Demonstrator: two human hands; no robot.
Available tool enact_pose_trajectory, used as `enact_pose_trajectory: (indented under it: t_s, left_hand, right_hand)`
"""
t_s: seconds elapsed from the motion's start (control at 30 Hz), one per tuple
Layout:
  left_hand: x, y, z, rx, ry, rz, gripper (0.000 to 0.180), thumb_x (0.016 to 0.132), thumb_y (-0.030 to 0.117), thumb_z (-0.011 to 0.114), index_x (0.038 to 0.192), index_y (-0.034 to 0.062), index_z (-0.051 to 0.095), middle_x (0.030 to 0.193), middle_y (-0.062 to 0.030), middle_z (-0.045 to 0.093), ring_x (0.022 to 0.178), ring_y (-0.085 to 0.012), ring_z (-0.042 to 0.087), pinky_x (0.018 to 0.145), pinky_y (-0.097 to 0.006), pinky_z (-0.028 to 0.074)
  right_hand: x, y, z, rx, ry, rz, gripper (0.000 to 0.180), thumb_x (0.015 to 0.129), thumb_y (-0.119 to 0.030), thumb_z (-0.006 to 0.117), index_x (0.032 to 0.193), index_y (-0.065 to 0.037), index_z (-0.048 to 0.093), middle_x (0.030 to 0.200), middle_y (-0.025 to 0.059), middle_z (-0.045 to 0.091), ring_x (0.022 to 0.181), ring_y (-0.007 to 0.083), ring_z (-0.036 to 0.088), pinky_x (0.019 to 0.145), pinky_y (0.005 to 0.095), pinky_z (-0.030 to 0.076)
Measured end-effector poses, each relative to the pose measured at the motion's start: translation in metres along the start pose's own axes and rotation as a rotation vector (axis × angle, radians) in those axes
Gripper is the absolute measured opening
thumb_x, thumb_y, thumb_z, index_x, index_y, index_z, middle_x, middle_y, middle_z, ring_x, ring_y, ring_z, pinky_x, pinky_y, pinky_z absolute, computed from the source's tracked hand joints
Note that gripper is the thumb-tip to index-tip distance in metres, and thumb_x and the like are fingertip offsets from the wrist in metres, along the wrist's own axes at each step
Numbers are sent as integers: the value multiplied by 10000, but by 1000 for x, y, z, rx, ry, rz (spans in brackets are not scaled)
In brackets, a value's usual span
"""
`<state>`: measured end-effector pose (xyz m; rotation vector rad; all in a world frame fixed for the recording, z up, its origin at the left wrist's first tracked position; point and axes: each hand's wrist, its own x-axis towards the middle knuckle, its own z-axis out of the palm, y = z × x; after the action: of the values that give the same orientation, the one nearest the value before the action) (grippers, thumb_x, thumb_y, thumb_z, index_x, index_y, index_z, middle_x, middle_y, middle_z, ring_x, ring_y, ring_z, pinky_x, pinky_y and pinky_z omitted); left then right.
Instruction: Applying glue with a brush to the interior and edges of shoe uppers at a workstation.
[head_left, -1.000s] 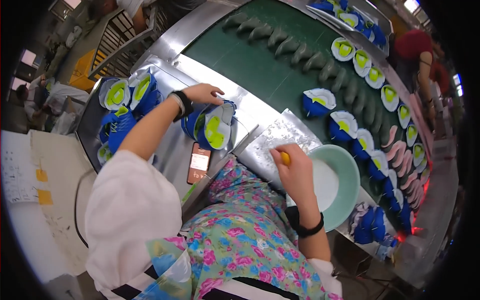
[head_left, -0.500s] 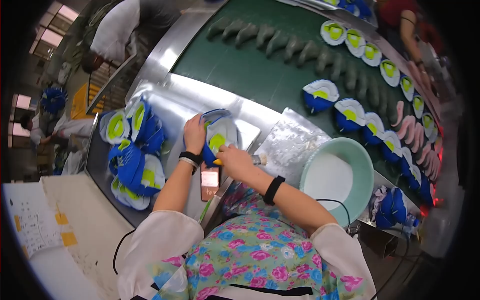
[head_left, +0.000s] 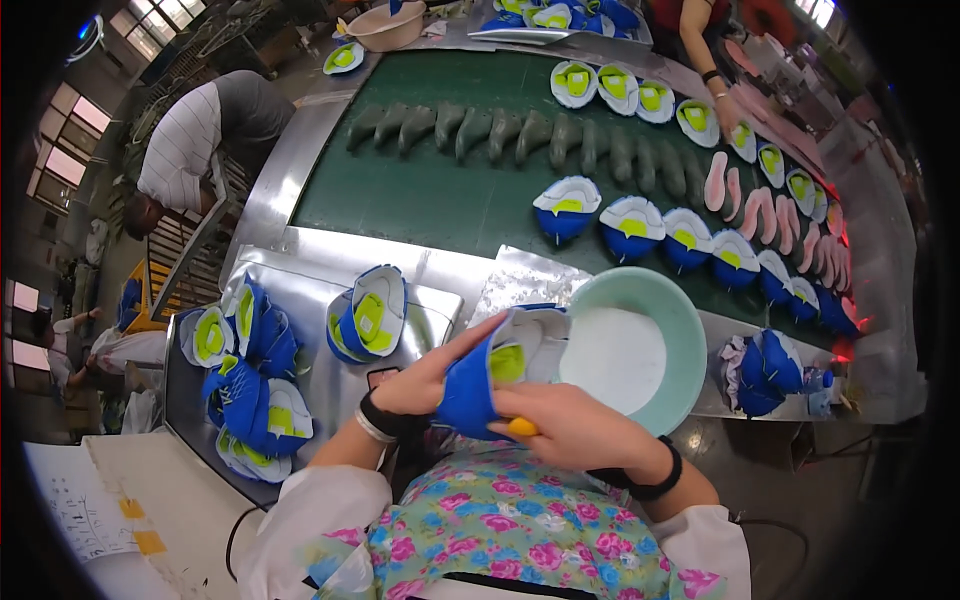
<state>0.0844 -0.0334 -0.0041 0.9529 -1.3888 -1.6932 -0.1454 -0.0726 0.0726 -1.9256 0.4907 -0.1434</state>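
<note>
A: Hands, quick?
B: Left hand (head_left: 425,378) grasping the side of a blue shoe upper (head_left: 466,392); right hand (head_left: 578,424) curled round a yellow-handled tool (head_left: 522,427), fingers against the upper too, working end hidden

A: Upper's where?
B: Held up, tilted, pale lining showing, off the near right corner of the metal tabletop (head_left: 325,402), just left of the green basin (head_left: 684,350) with white stuff inside. Touching the basin? Can't tell

A: Others?
B: Nested uppers (head_left: 372,322) toward the tabletop's far right corner, pile (head_left: 262,412) along its left edge

A: Handling tips?
B: My call: left grip firm but not crushing, mouth spread so the lining stays reachable; angle the tool inward, off the blue outside; keep the cuff clear of the basin rim
</note>
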Motion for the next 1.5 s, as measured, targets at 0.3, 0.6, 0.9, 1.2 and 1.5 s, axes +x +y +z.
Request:
enact_pose_trajectory:
  t_s: [0.3, 0.6, 0.9, 1.2, 1.5]
  left_hand:
    - [-15, -15, 55, 177, -266, -139, 429, 899, 93, 594, 1299, -30, 500, 1215, -114, 606, 1093, -206, 592, 971, -324, 439]
    - [-33, -30, 39, 213, -253, -429, 597, 904, 116, 606, 1407, -22, 315, 1346, -130, 484, 1211, -205, 461, 1035, -330, 360]
    - [23, -55, 57, -549, 341, -357, 465, 896, 37, 594, 1328, 30, 422, 1212, -110, 579, 1079, -227, 600, 893, -348, 514]
    - [51, -71, 73, -566, 195, -452, 421, 921, 57, 578, 1325, 46, 459, 1250, -103, 577, 1095, -239, 601, 907, -393, 518]
    - [65, -66, 79, -397, 248, -305, 432, 932, 48, 565, 1348, 15, 449, 1276, -74, 548, 1139, -172, 539, 976, -322, 441]
  right_hand:
    - [-102, 123, -25, -202, 1150, 380, 209, 872, -225, 642, 814, -25, 655, 867, 122, 646, 753, 288, 585, 680, 362, 459]
    - [-134, 240, 23, -151, 1087, 661, 174, 795, -179, 698, 864, -21, 718, 784, 172, 680, 708, 331, 652, 678, 370, 513]
    - [-144, 222, 12, -135, 1145, 703, 161, 784, -135, 724, 896, -19, 717, 803, 171, 689, 713, 277, 670, 667, 323, 519]
    - [-109, 85, -27, 303, 887, 83, 194, 793, -24, 728, 983, 9, 709, 925, 73, 703, 832, 105, 641, 716, 217, 509]
    - [-130, 131, 10, 194, 1260, 430, 149, 790, -124, 725, 772, 13, 667, 651, 44, 655, 600, 82, 613, 561, 210, 471]
